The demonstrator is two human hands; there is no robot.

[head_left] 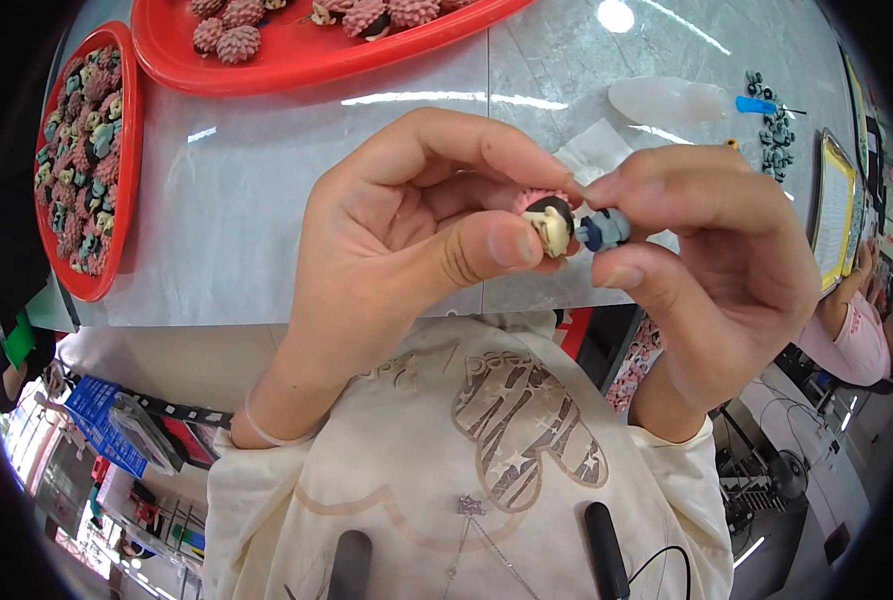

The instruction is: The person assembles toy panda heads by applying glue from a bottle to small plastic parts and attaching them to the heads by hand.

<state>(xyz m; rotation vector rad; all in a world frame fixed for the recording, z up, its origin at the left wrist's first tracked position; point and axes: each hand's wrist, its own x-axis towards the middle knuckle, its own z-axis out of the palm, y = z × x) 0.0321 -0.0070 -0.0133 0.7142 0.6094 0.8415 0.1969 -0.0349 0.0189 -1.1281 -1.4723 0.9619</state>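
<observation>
My left hand (372,225) is closed, with a small figurine head (551,228) pinched between thumb and fingers. The head has a pale face side, a dark band and a bumpy pink top. My right hand (732,235) pinches a small blue-grey figurine body (610,230) between thumb and forefinger. The two pieces face each other above the table's near edge, with the body's narrow dark-blue end right beside the head. Whether they touch I cannot tell.
A red tray (307,78) of pink pieces is at the back; another red tray (127,190) with mixed pieces stands left. Beyond my right hand are a white tissue (597,147), a pale squeeze bottle (667,101) with blue tip, and several small dark pieces (778,140). Another person's pink sleeve (857,345) shows right.
</observation>
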